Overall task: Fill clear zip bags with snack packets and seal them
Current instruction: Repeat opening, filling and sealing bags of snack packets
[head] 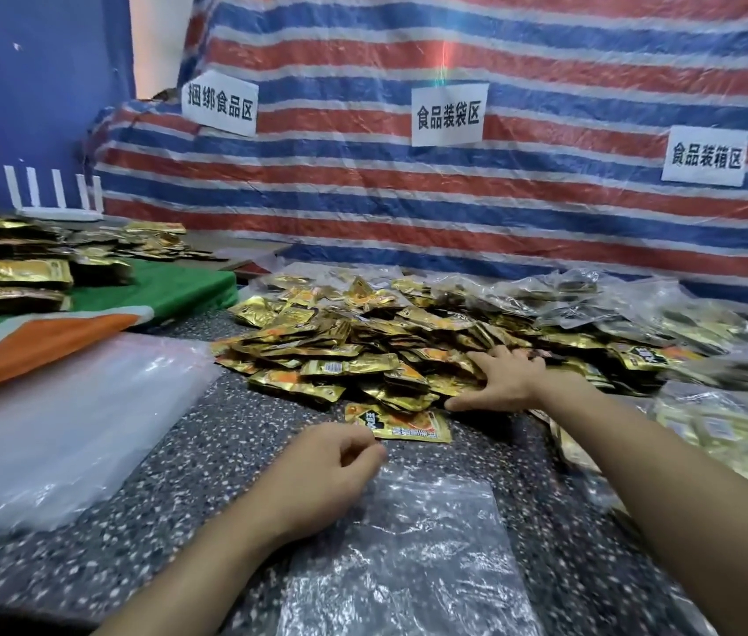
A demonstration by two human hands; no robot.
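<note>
A big heap of gold snack packets [363,351] covers the middle of the speckled table [170,475]. My right hand [500,378] lies on the heap's near right side, fingers spread over the packets. One packet [404,424] lies apart at the heap's near edge. My left hand [331,470] sits just in front of it with fingers loosely curled, at the top left corner of a flat clear zip bag [413,557]. Whether it pinches the bag's edge is unclear.
A stack of clear bags [55,424] lies at the left. Behind it, larger gold packets [9,273] rest on green and orange cloth [170,286]. Filled clear bags [684,314] pile up at the right. A striped tarp [454,199] with paper signs forms the back.
</note>
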